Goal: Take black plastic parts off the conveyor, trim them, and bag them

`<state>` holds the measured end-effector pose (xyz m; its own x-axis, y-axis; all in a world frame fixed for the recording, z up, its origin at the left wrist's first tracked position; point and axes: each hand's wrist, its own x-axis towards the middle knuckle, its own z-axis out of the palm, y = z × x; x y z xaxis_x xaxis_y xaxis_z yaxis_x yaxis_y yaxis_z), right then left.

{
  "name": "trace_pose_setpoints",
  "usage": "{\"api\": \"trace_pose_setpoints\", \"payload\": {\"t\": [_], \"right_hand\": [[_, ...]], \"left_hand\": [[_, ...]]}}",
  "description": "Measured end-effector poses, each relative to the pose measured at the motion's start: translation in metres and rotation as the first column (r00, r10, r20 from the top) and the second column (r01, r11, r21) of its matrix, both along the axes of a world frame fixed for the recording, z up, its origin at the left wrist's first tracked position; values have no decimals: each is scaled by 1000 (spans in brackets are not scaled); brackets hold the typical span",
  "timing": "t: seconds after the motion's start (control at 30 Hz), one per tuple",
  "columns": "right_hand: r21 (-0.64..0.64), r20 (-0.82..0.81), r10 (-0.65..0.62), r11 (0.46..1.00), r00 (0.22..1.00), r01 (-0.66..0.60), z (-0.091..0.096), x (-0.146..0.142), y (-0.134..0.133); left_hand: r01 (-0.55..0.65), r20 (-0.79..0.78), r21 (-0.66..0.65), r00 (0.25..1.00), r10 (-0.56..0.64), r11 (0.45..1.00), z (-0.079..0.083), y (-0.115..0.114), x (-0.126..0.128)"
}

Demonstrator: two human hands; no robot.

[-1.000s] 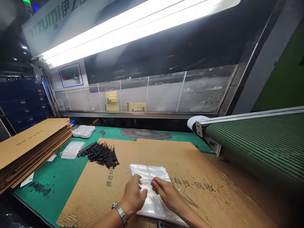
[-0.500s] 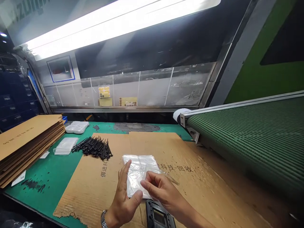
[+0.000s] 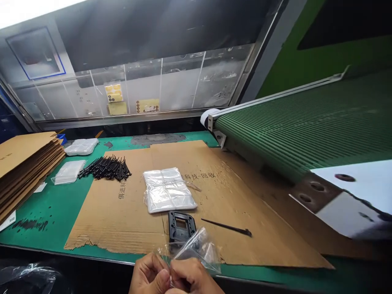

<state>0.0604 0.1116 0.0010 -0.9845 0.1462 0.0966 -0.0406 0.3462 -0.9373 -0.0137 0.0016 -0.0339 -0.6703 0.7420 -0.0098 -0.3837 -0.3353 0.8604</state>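
My left hand and my right hand are together at the table's front edge, fingers closed on the near edge of one clear plastic bag. The bag spreads out beyond my fingers, partly over a black plastic frame with a square opening. Just past the frame lies a stack of clear plastic bags. A single black pin-like stick with a small head rests to the right of the frame. My fingertips partly hide where they pinch the bag.
Cardboard covers the green table. Many black sticks are heaped at the left, near smaller bag stacks. Flat cardboard sheets are piled at far left. A green ribbed conveyor belt slopes along the right.
Both hands have come from the bag stack back to the table's front edge, with one bag now between them. The view has turned right and down, showing the frame and single stick.
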Motion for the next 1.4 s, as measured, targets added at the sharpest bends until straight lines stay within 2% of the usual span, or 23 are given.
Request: {"api": "trace_pose_setpoints", "payload": {"t": [0.07, 0.13, 0.2, 0.27, 0.33, 0.4, 0.5, 0.57, 0.7, 0.87, 0.93, 1.03, 1.17, 1.27, 1.4], "right_hand": [[-193, 27, -17, 981, 999, 22, 4, 4, -3], [-381, 54, -32, 923, 998, 50, 4, 6, -5], [-546, 79, -26, 835, 997, 65, 0, 7, -6], [-668, 90, -21, 740, 996, 76, -4, 8, -7], [-713, 92, -37, 695, 995, 92, -6, 10, -7], [-694, 113, -65, 709, 991, 125, -5, 14, -6], [-598, 152, -149, 773, 977, 211, -5, 21, -5], [-544, 178, -213, 792, 961, 276, -6, 24, -5], [-517, 212, -322, 764, 923, 385, -9, 25, -7], [-678, 131, -240, 686, 962, 264, -9, 28, -13], [-692, 141, -265, 663, 954, 286, -11, 30, -15], [-642, 215, -348, 655, 913, 400, -14, 34, -17], [-571, 267, -358, 689, 895, 446, -16, 40, -16], [-536, 252, -344, 728, 904, 427, -15, 41, -15], [-473, 192, -394, 765, 899, 437, -12, 40, -16]], "left_hand": [[-56, 36, 10, 998, 56, 998, -5, -4, 5], [-86, 81, 12, 993, 85, 996, -9, -5, 10], [-50, 102, 0, 994, 50, 999, -10, -6, 15], [38, 104, -14, 994, -36, 999, -8, -7, 19], [67, 87, -28, 994, -64, 997, -5, -9, 20], [-9, 53, -41, 999, 11, 999, -1, -9, 19], [-158, -2, -83, 987, 159, 984, 5, -10, 17], [-190, -24, -122, 982, 189, 974, 7, -9, 17], [-178, -19, -238, 984, 179, 955, 5, -6, 24], [-59, 59, -229, 995, 75, 972, 1, -1, 31], [-89, 51, -225, 993, 103, 970, 0, 0, 32], [-183, -20, -225, 983, 183, 957, 2, 1, 33], [-253, -99, -247, 967, 235, 935, 5, 1, 35], [-205, -89, -270, 978, 188, 941, 7, 1, 37], [-98, -39, -282, 995, 91, 954, 10, 0, 40]]}}
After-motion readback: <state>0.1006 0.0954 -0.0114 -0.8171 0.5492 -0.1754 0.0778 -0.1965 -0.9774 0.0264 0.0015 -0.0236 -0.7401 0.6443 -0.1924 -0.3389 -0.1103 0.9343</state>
